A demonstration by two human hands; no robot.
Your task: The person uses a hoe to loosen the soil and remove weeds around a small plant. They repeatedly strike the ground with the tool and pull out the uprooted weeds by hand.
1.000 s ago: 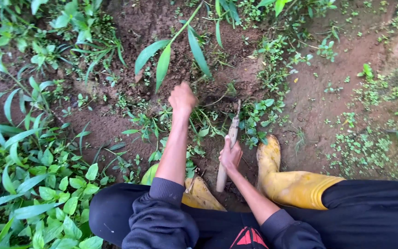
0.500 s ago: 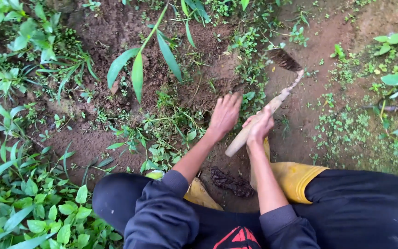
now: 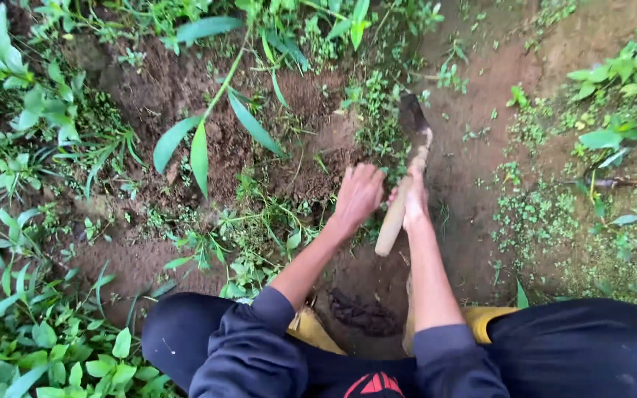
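While my right hand [image 3: 414,197] is clamped mid-handle on the small hoe [image 3: 405,184], its blade sits in soil just beyond my knuckles; left hand [image 3: 359,195] beside it, curled into weeds [image 3: 377,133], grip unclear; tool likely stiff, blade-heavy; hold wooden shaft.

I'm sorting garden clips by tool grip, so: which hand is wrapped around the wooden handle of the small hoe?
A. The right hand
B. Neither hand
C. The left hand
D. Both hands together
A: the right hand is closed around the wooden handle of the small hoe, while the left hand rests beside it on the weeds and soil, off the handle.
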